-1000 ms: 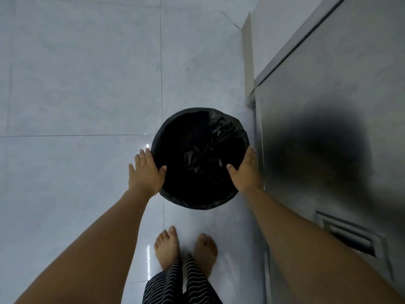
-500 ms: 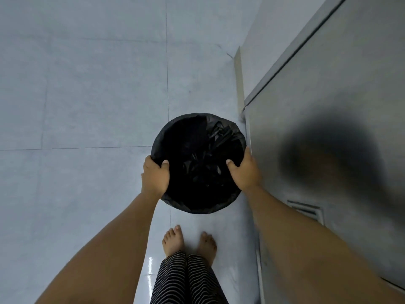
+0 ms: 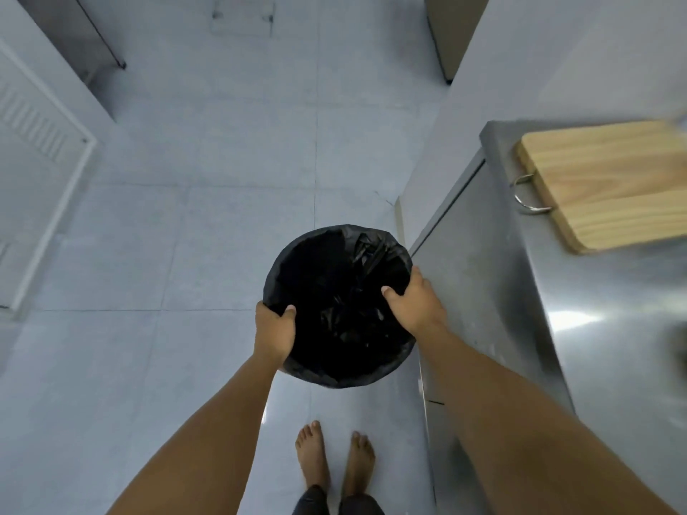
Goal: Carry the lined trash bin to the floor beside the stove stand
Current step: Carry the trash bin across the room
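The round trash bin (image 3: 327,262), lined with a crinkled black bag, is in the middle of the view, seen from straight above. My left hand (image 3: 274,330) grips its rim on the left, thumb inside the bag. My right hand (image 3: 414,302) grips the rim on the right, also with the thumb over the edge. The bin's right side is close to the front of a steel cabinet (image 3: 483,291). Whether the bin's base touches the floor is hidden.
The steel counter (image 3: 594,328) on the right carries a wooden cutting board (image 3: 609,180) with a metal handle. My bare feet (image 3: 334,459) stand on grey floor tiles (image 3: 186,236) just behind the bin. A white louvred door (image 3: 41,143) is at the left; a metal stand leg (image 3: 107,50) shows at top left.
My left hand went from flat beside the bin to gripping its rim. The view has risen and tilted forward, so the counter top, the cutting board and more floor appear.
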The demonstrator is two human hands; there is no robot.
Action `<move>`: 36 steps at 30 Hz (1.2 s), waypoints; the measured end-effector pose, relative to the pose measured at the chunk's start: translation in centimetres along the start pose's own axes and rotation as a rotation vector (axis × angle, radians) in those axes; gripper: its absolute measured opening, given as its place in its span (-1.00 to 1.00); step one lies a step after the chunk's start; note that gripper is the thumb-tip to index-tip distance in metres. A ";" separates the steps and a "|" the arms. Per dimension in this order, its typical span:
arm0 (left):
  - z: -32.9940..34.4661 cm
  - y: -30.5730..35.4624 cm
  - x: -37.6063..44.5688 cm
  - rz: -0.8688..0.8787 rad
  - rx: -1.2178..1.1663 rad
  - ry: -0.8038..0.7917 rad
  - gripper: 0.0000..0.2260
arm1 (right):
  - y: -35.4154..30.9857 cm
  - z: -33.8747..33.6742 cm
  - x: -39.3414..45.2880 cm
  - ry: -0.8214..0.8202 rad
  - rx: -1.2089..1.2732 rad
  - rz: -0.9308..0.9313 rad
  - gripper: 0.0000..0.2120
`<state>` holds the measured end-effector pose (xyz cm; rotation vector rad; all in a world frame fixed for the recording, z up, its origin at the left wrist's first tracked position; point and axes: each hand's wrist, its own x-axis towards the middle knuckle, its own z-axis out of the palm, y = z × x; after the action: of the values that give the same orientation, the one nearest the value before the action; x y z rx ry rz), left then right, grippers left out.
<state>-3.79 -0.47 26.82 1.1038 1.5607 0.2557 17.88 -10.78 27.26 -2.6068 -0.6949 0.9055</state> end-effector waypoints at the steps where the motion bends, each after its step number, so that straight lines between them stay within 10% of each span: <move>1: -0.5 0.7 -0.6 0.017 -0.002 -0.012 -0.53 | -0.7 -0.8 -0.5 0.013 0.003 0.003 -0.20; 19: -6.7 13.9 -0.2 0.223 -0.015 -0.064 -0.54 | -10.7 -9.2 -2.0 0.084 0.053 -0.047 -0.26; 36: -1.8 31.3 15.4 0.263 0.029 -0.026 -0.51 | -22.3 -17.4 18.3 0.034 0.033 -0.058 -0.21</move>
<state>11.73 28.50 38.64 1.3313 1.3988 0.3941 33.90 15.63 40.65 -2.5534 -0.7362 0.8462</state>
